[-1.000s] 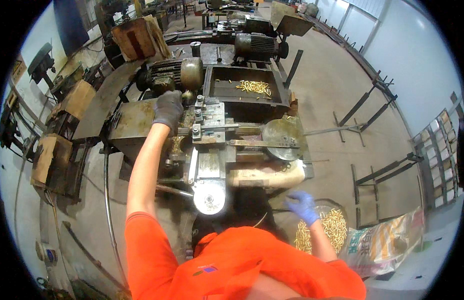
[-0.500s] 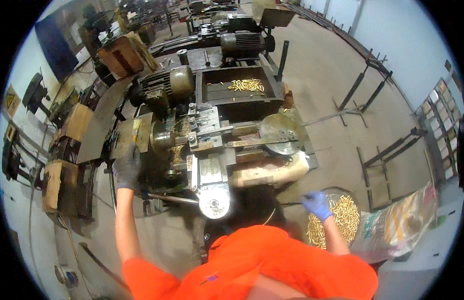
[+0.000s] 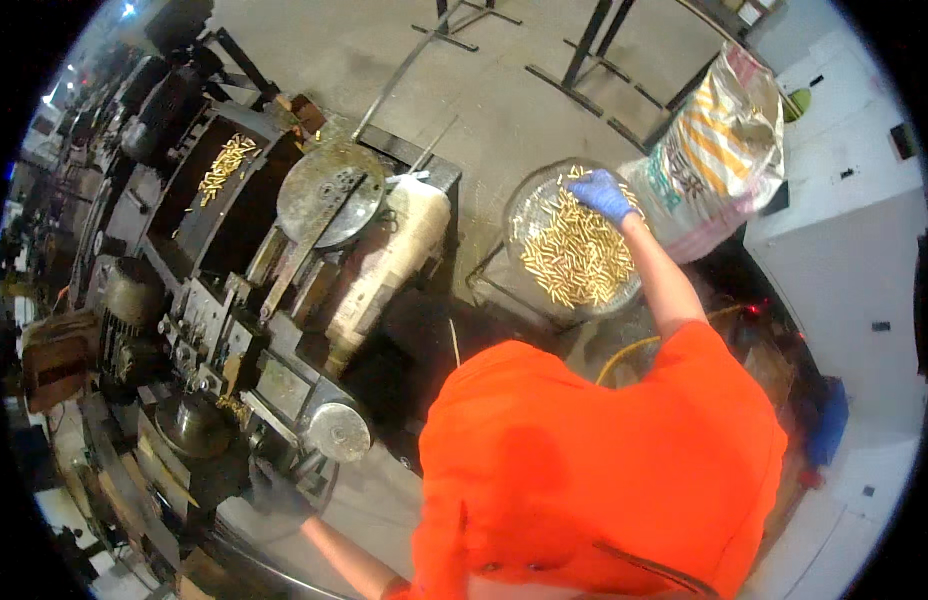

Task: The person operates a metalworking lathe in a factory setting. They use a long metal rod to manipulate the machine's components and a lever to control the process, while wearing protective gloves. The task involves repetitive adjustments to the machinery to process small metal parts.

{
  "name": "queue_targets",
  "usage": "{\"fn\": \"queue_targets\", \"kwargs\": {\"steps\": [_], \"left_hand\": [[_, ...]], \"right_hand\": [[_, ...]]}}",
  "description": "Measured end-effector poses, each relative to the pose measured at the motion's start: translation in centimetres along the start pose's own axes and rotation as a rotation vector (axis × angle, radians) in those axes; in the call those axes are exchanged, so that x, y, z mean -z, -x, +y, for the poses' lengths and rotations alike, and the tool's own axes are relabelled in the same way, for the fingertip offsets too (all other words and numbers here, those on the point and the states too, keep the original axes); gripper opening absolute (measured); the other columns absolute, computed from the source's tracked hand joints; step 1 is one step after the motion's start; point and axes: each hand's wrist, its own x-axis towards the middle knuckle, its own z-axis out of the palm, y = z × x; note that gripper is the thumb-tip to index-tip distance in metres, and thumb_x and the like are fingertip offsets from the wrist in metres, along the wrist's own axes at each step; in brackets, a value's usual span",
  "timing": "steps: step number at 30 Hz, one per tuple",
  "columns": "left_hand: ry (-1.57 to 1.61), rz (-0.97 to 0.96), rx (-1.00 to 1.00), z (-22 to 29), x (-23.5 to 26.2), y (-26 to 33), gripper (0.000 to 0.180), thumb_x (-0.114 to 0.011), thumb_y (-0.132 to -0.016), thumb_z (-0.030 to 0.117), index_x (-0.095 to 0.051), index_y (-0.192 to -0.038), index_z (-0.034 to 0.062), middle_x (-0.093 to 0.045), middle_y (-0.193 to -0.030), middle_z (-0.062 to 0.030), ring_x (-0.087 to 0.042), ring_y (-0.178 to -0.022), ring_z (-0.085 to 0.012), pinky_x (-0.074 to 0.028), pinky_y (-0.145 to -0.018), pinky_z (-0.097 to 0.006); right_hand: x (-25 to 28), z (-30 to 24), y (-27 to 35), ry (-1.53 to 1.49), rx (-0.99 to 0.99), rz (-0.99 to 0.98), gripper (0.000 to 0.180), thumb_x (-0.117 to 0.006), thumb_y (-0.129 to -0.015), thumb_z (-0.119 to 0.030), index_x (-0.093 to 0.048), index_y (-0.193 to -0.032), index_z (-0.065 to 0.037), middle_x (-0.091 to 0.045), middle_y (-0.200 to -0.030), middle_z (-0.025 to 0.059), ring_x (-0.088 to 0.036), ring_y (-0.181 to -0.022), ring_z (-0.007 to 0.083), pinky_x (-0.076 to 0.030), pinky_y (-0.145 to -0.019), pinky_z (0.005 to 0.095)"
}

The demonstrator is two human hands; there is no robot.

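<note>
My right hand (image 3: 602, 196), in a blue glove, is at the far side of a round basin (image 3: 516, 222) heaped with small brass pins (image 3: 579, 255). Its fingers are drawn together and bent down among the pins; whatever they grip is hidden. At the lower left, my left hand (image 3: 274, 496) wears a dark glove and is close to the near end of a metalworking machine (image 3: 284, 385). Blur and shadow smear its fingers, so its grip does not show.
A metal box (image 3: 174, 205) on the machine's far part holds more brass pins. A round metal disc (image 3: 329, 205) and a cream-coloured cover (image 3: 399, 245) are nearer me. A woven sack (image 3: 714, 150) stands beyond the basin. Dark metal stands (image 3: 574, 80) rise from the floor.
My view has swung right, toward the basin. My right hand has moved from the basin's left edge to over the pins. My left hand has come away from the small plate beside the machine.
</note>
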Motion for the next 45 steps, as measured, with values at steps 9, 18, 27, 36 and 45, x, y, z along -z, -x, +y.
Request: {"fn": "queue_targets", "kwargs": {"steps": [9,18,27,36,45], "left_hand": [[-0.055,-0.143,0.031,-0.6,-0.6,-0.3,0.035,-0.055,-0.089,0.026,-0.063,-0.103,-0.0044,-0.064,-0.1,-0.0199,-0.061,-0.086,-0.0298,-0.046,-0.08,-0.036],[0.081,-0.088,0.072,1.1,-1.4,-1.3,0.022,-0.059,-0.084,0.019,-0.066,-0.096,0.0017,-0.067,-0.089,-0.0161,-0.065,-0.081,-0.0264,-0.049,-0.073,-0.034],[0.226,-0.035,0.051,1.9,1.5,-0.5,0.022,-0.06,-0.084,0.015,-0.065,-0.098,-0.0017,-0.068,-0.089,-0.0145,-0.064,-0.079,-0.0196,-0.049,-0.072,-0.03],[0.537,-0.237,-0.223,15.4,1.3,-1.4,0.023,-0.063,-0.083,0.021,-0.067,-0.096,0.0029,-0.066,-0.075,-0.0087,-0.06,-0.068,-0.0129,-0.047,-0.064,-0.027],[0.757,-0.659,0.006,17.9,4.2,0.7,0.037,-0.061,-0.085,0.035,-0.064,-0.084,-0.0023,-0.06,-0.063,-0.0056,-0.053,-0.056,-0.0118,-0.043,-0.053,-0.029]], "right_hand": [[-5.9,1.5,-0.4,0.584,0.027,-0.269,0.036,-0.06,-0.069,-0.038,-0.069,-0.08,-0.005,-0.066,-0.076,0.0165,-0.064,-0.071,0.0301,-0.05,-0.071,0.0372],[-10.2,2.6,-2.6,0.997,0.145,-0.343,0.047,-0.056,-0.072,-0.05,-0.07,-0.089,-0.009,-0.066,-0.097,0.017,-0.064,-0.088,0.0309,-0.051,-0.078,0.0382],[-9.0,1.3,1.5,0.372,0.256,0.036,0.042,-0.069,-0.071,-0.037,-0.067,-0.086,0.002,-0.067,-0.086,0.0187,-0.064,-0.075,0.0263,-0.049,-0.069,0.0371],[-12.6,-24.5,16.2,-0.065,1.359,-0.252,0.033,-0.071,-0.073,-0.024,-0.063,-0.098,-0.003,-0.056,-0.107,0.0177,-0.058,-0.095,0.0324,-0.049,-0.081,0.0359],[-16.4,-33.3,22.2,-0.103,1.712,-0.637,0.026,-0.069,-0.073,-0.026,-0.063,-0.088,-0.005,-0.055,-0.104,0.0174,-0.056,-0.089,0.0354,-0.049,-0.075,0.0396]]}}
